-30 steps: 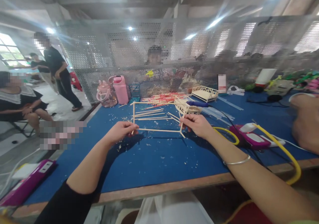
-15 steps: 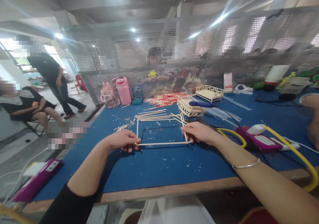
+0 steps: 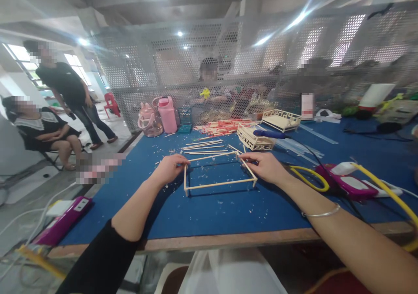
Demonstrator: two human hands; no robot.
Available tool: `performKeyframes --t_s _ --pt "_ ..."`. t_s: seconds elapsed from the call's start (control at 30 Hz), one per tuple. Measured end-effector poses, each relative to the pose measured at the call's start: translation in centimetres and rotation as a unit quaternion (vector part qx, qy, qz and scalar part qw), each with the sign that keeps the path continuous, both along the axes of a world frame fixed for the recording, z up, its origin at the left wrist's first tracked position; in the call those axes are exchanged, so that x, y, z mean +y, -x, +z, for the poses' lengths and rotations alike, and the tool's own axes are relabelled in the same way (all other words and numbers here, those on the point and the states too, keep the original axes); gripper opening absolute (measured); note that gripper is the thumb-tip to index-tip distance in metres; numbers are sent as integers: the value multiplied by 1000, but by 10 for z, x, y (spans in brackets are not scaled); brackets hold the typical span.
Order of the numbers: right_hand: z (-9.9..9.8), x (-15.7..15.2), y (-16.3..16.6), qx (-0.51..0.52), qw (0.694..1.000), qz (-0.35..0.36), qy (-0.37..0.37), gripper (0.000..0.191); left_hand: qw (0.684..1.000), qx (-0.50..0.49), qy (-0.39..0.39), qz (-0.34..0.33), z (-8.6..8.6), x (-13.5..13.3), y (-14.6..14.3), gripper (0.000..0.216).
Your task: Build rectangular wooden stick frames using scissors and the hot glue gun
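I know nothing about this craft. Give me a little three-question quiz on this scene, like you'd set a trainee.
1. True or false: a solid panel fills the stick frame between the hands.

2. Where is the pile of red-and-pale sticks?
A) On the floor
B) At the tabletop's near edge
C) Toward the tabletop's far side

3. Which hand is nearer the blue-handled tool?

Key:
1. False; it is open, and the tabletop shows through.
2. C.
3. The right hand.

There are 2 railed trays (image 3: pixel 280 121) and 1 frame (image 3: pixel 222 184).
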State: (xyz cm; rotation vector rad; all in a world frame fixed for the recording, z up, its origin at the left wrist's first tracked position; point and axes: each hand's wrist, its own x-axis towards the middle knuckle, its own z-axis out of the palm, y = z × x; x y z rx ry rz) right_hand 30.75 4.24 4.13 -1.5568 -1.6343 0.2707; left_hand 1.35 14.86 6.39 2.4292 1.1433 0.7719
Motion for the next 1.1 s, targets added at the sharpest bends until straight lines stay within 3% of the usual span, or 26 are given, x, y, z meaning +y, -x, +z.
performKeyframes --t_s 0.13,0.3,0.37,0.43,0.53,0.57,0.67,0.77,0.87,1.1 --pt "0 4 -6 15 999 -50 15 45 998 -6 -24 52 6 0 7 38" --pt "10 -1 -17 74 990 -104 58 32 981 -69 -93 156 20 -10 7 38" --pt "14 -8 -16 100 985 -86 113 25 973 -93 -110 179 21 -31 -3 41" --pt "16 -15 -12 121 975 -47 183 25 977 -93 -102 159 18 -64 -19 39" --pt "17 -21 -3 144 957 -2 250 32 998 64 28 -5 6 -121 -51 31" --pt "17 -21 0 151 954 7 261 31 990 134 38 -17 1 -137 -62 29" --pt "16 -21 9 171 941 34 290 30 975 212 -2 71 -10 -163 -91 31" --pt "15 -22 20 198 928 54 311 28 974 177 2 139 -14 -164 -110 42" --pt "14 -25 33 233 922 60 305 26 976 140 24 163 -15 -157 -118 43" --pt "8 -26 53 296 915 61 269 31 984 129 14 125 -18 -155 -115 24"
